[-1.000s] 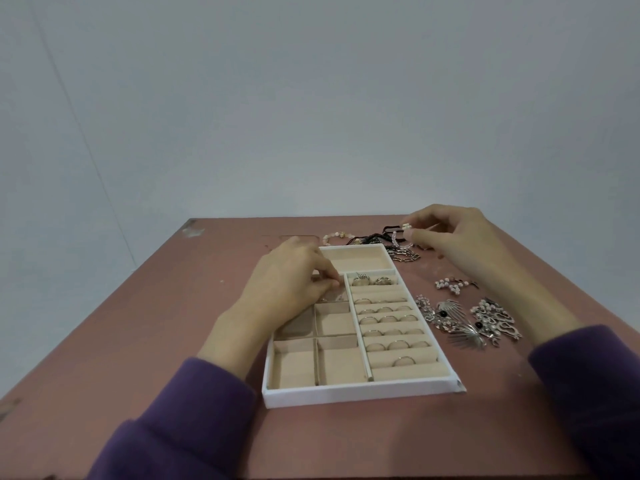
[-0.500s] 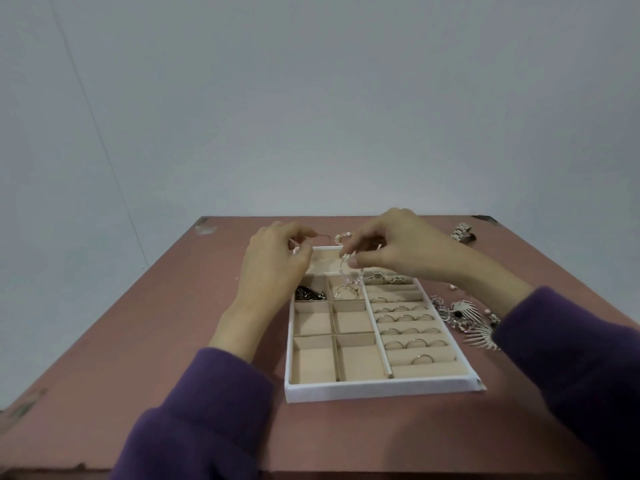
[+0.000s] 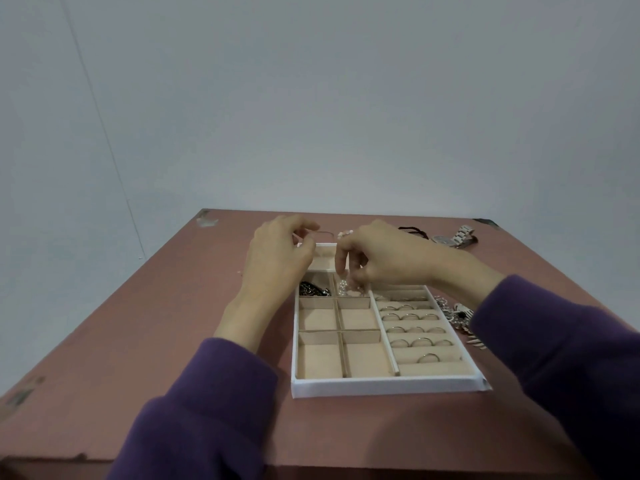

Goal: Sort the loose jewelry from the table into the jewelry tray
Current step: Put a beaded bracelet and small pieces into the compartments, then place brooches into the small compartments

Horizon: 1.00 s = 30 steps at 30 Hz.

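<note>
One wide-angle head cam, faces fwd & down, near the table (image 3: 145,341).

Tray (image 3: 384,388) white, beige inside; sleeves (image 3: 207,410) purple; beads (image 3: 343,289) seemingly pearl-white.

Right hand (image 3: 384,258) pinches pearl strand (image 3: 343,289) over a far compartment of jewelry tray (image 3: 381,388), beside dark chain (image 3: 313,289). Left hand (image 3: 277,258) curled at tray's far end, hold unclear. Rings (image 3: 412,317) in right-side slots. Watch (image 3: 453,239) on table (image 3: 207,323).
</note>
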Each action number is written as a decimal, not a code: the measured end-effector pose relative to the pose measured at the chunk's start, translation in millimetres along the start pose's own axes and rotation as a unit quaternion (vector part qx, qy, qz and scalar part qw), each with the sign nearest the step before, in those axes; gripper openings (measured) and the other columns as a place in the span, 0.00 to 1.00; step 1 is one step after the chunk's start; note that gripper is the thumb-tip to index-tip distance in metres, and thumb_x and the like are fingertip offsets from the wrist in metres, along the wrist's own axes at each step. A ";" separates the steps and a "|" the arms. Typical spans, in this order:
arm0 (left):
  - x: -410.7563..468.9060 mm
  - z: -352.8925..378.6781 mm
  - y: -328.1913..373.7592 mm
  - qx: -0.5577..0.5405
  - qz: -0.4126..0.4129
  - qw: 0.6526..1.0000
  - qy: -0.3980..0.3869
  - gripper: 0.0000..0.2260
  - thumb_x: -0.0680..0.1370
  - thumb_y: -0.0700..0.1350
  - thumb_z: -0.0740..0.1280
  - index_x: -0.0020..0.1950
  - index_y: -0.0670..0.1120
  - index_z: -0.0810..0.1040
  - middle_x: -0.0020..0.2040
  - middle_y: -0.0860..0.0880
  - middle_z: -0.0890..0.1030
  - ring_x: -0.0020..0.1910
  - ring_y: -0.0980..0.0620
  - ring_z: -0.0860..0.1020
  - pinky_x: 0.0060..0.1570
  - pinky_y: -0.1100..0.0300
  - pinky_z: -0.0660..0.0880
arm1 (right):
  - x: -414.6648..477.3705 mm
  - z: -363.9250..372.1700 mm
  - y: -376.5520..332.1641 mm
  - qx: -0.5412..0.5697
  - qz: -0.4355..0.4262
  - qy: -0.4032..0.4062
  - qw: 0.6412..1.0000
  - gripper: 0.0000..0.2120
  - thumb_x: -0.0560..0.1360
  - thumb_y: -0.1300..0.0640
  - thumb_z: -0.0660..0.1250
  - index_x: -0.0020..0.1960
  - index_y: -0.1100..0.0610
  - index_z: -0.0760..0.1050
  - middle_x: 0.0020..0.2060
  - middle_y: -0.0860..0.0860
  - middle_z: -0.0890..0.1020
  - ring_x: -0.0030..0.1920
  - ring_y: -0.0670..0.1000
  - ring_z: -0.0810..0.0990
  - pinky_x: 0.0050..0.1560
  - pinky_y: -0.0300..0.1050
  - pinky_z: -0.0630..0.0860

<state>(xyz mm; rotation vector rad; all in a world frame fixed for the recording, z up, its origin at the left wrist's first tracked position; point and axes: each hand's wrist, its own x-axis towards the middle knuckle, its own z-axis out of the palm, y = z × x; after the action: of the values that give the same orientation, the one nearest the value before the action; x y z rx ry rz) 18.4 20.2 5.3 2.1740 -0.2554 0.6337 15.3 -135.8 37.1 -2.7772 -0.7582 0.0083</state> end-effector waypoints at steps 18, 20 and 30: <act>-16.2 -2.4 38.3 -0.024 0.061 0.997 -0.046 0.08 0.75 0.43 0.65 0.51 0.49 0.82 0.44 0.53 0.82 0.41 0.59 0.75 0.46 0.60 0.71 | -93.2 -26.8 47.8 0.084 0.056 0.170 0.980 0.08 0.72 0.61 0.69 0.43 0.48 0.81 0.38 0.46 0.83 0.35 0.40 0.76 0.37 0.31 0.70; -21.3 3.2 56.0 -0.022 0.090 0.993 -0.078 0.08 0.75 0.44 0.65 0.51 0.50 0.82 0.45 0.54 0.83 0.44 0.57 0.77 0.46 0.60 0.71 | -111.5 -26.6 66.6 0.099 0.087 0.194 0.972 0.10 0.71 0.59 0.70 0.41 0.44 0.80 0.35 0.42 0.82 0.34 0.39 0.76 0.38 0.34 0.72; -27.2 72.5 102.9 0.093 0.167 0.948 -0.256 0.11 0.74 0.38 0.64 0.51 0.49 0.82 0.49 0.51 0.83 0.49 0.53 0.77 0.51 0.60 0.71 | -131.7 4.1 99.7 0.075 0.128 0.219 0.965 0.06 0.70 0.53 0.72 0.46 0.46 0.83 0.35 0.45 0.77 0.40 0.43 0.72 0.41 0.33 0.65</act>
<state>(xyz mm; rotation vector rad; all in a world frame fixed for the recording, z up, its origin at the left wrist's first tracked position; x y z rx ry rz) -19.2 -101.8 22.4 2.4756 -0.8839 0.2644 -49.0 -283.3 -0.2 -2.5714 -0.2744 -0.4630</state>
